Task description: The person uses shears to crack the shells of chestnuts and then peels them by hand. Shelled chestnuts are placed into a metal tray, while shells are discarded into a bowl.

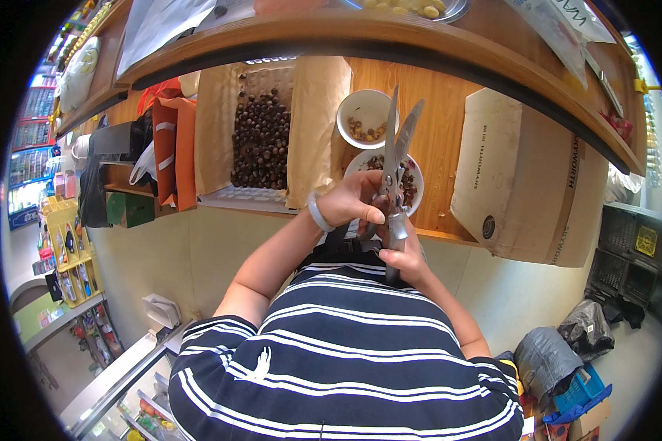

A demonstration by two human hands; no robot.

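My right hand (407, 254) grips the handles of metal kitchen shears (393, 165). Their blades point away from me and stand a little apart. Close by, at the pivot and handles, my left hand (358, 201) pinches a dark brown nut (382, 205), partly hidden by fingers and shears. Whether the shears touch the nut, I cannot tell. Behind the shears, a white bowl (354, 162) holds brown shell pieces. A second white bowl (345, 118) just beyond has yellowish kernels and bits at its bottom. Left of the bowls, a paper-lined crate (248, 195) contains many dark nuts (262, 140).
A large cardboard box (529, 176) stands at right on the wooden surface (433, 118). An orange paper bag (175, 154) and a green box (129, 209) are at left. A raised wooden shelf edge (364, 34) crosses beyond the bowls, with a dish of pale kernels (405, 7) on top.
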